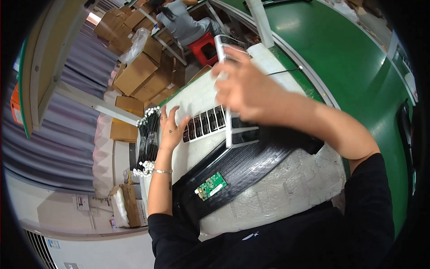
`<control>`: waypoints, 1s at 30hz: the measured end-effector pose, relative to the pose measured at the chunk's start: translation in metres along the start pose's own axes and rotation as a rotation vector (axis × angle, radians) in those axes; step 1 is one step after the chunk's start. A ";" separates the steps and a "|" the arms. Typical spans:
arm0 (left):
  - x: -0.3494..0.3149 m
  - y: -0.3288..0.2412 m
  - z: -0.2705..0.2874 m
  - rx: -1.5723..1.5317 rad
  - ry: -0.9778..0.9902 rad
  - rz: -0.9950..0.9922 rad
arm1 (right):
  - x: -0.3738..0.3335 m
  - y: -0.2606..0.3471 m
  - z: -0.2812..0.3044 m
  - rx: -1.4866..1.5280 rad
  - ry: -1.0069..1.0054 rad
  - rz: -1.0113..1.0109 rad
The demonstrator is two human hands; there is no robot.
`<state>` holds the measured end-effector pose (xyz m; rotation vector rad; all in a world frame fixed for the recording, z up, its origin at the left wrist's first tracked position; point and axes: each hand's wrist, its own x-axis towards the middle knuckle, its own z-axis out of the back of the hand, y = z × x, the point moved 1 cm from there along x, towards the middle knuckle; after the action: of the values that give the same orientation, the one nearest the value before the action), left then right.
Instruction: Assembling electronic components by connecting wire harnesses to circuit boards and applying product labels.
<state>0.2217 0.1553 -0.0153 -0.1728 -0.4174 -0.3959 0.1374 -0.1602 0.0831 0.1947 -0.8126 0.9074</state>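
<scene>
My left hand (171, 129) rests with fingers spread at the left end of a strip of black labels on white backing (205, 124), which lies flat on the white padded work surface (179, 154). My right hand (246, 85), smeared by motion, is raised with bent fingers around a lifted, curled sheet of the same black labels (229, 127). The exact grip is blurred. Nearer to me, a green circuit board (211, 186) sits on a long glossy black plastic panel (242, 172). Part of that panel is hidden under the right forearm.
A bundle of black cables with white connectors (150, 139) lies at the left edge. Cardboard boxes (143, 74) are stacked beyond. A person in grey (181, 22) sits on a red stool (204, 48) at the back. On the right runs a green-topped surface (340, 58).
</scene>
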 end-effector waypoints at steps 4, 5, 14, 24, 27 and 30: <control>0.034 -0.119 0.063 -1.825 0.621 0.304 | -0.007 0.055 -0.021 0.007 -0.115 0.246; 0.030 -0.120 0.059 -1.769 0.475 0.313 | -0.008 0.069 -0.027 0.025 -0.133 0.255; 0.006 -0.163 0.096 -1.665 0.165 0.141 | -0.017 0.041 0.045 0.200 -0.375 -0.225; -0.004 -0.181 0.105 -1.570 0.083 0.092 | -0.025 0.021 0.033 1.061 -0.390 -0.727; 0.003 -0.170 0.117 -1.753 0.389 0.039 | -0.024 0.021 0.034 0.788 -0.422 -0.609; 0.010 -0.171 0.119 -1.497 0.344 -0.002 | -0.019 0.030 0.039 0.687 -0.357 -0.557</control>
<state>0.1178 0.0248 0.1106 -1.5319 0.3001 -0.6635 0.0866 -0.1718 0.0920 1.1533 -0.6870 0.5905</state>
